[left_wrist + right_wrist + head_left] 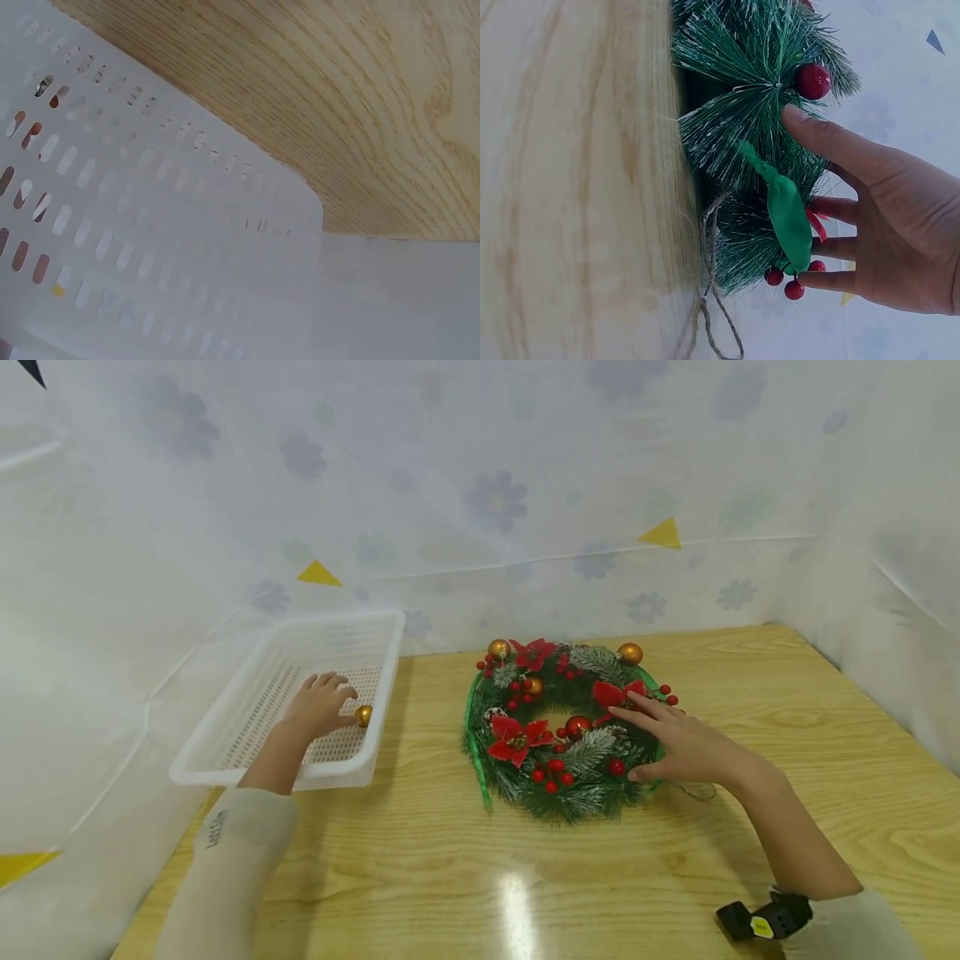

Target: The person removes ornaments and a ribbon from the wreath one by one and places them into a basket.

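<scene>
A Christmas wreath (577, 785) of green and frosted pine sprigs lies on the table, set with red poinsettias, berries, and red and gold balls. My right hand (693, 747) rests at its right side, fingers spread over a red poinsettia (609, 695). In the right wrist view, its thumb (832, 139) is beside a red berry (812, 80), near a green ribbon (787, 217). My left hand (318, 706) reaches into a white plastic basket (386, 693), fingers loosely bent. By its thumb is a gold ball (363, 716); whether they touch I cannot tell.
The wooden table (420, 877) spans the front, with white flower-patterned sheeting (480, 460) hanging behind and beside it. A twine loop (709, 300) trails from the wreath's right edge. The basket's perforated wall (172, 247) fills much of the left wrist view.
</scene>
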The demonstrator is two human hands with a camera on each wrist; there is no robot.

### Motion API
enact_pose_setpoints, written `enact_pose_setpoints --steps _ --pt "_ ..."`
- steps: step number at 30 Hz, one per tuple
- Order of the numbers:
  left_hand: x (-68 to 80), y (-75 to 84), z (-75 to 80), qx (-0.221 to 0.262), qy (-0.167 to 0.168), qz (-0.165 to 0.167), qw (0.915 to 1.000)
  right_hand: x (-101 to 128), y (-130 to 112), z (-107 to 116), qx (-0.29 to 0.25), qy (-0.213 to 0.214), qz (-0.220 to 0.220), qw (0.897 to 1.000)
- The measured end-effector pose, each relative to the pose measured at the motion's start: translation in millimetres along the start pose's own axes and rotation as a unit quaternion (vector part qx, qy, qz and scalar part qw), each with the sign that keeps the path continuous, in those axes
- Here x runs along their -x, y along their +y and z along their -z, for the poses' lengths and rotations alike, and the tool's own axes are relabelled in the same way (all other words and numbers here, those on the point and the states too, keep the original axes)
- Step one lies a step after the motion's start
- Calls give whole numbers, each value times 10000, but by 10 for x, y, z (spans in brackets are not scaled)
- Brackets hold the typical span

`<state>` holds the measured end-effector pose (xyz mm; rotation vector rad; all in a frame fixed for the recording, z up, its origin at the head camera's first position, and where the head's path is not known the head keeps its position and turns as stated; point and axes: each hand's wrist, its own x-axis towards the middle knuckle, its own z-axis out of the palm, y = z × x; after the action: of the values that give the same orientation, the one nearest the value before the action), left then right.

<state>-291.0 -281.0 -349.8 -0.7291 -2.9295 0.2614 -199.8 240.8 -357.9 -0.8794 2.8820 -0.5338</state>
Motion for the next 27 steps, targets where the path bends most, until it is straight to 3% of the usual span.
enact_pose_setpoints --steps 3,10,18,27 --pt "0 23 50 -47 161 -18 9999 2 0 -5 -7 -8 -6 10000" --pt "-97 146 292 -257 1000 -171 9945 -1 -14 8 -5 -51 -32 10000" --pt "-321 472 656 -384 1034 -354 9933 -2 -22 31 8 -46 -45 10000" --pt "-592 941 856 -444 1485 -1027 9826 -5 -8 12 25 -39 -39 10000"
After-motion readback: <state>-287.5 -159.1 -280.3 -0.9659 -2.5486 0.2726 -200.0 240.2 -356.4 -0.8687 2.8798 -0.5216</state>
